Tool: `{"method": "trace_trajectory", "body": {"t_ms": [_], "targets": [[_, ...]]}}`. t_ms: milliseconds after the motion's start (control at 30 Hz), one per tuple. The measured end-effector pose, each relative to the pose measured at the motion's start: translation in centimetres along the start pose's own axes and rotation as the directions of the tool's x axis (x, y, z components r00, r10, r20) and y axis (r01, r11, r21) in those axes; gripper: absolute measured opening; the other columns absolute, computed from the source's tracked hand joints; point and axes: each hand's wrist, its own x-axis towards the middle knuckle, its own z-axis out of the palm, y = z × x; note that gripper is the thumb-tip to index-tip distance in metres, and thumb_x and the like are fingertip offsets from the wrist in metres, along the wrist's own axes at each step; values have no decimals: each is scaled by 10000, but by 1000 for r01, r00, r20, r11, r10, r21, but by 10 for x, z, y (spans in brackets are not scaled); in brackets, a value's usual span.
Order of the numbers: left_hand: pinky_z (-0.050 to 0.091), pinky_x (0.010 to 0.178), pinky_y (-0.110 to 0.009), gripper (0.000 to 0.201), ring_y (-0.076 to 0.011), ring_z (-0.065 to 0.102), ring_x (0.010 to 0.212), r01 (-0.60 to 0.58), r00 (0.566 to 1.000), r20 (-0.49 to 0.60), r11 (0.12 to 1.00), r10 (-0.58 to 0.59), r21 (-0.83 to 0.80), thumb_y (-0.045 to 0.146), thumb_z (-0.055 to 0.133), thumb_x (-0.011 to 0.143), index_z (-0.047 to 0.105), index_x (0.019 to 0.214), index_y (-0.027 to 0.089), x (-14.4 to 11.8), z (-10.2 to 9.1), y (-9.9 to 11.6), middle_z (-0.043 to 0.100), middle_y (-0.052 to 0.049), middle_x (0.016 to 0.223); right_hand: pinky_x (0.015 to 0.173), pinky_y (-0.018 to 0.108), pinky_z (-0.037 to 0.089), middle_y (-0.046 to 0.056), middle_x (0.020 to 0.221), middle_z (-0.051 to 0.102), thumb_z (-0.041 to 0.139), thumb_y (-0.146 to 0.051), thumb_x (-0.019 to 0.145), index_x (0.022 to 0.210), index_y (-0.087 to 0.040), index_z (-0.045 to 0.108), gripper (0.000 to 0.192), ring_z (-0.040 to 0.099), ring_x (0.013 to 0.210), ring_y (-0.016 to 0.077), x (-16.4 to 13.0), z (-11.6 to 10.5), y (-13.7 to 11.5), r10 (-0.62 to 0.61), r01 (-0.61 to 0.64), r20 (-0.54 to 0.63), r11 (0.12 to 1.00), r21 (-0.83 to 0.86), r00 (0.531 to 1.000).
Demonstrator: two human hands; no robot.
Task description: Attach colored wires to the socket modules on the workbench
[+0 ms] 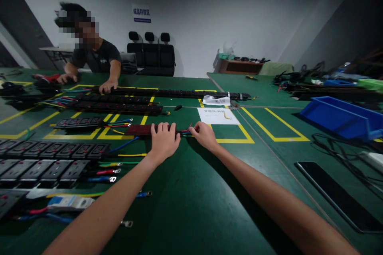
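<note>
My left hand (164, 139) lies over the right end of a dark reddish socket strip (137, 130), its fingers curled across the top edge and holding it to the table. Coloured wires (184, 132) come out of the strip's right end. Those wires run into my right hand (203, 133), where thumb and fingers are pinched together on them; the wire tips are partly hidden. Just beyond lies a white paper sheet (214, 118) with a short yellow wire (227, 116) on it. To the left sits a shorter black socket strip (78, 123) with ring-terminal wires.
More socket strips (54, 149) with lugged wires fill the near left. Across the green table (191, 207), a co-worker's hand (108, 85) touches a long black strip (179, 93). A blue bin (344, 117), black cables (335, 149) and a phone (338, 195) lie right.
</note>
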Motion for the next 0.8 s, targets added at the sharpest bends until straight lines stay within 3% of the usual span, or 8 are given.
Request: {"method": "trace_trajectory", "body": {"t_ms": [800], "targets": [[329,1140,-684,475,-375,555,1252,-22,1000,-4,1000,22,1,417,408,1015,605,1362,160,0,-1,-1,652,-197,1303,618,289,292,18,782,626,596,-433,971,755,-219,542,309,520,701,163,-1,-1,-1,-12,12,-9,1000,14,1000]]}}
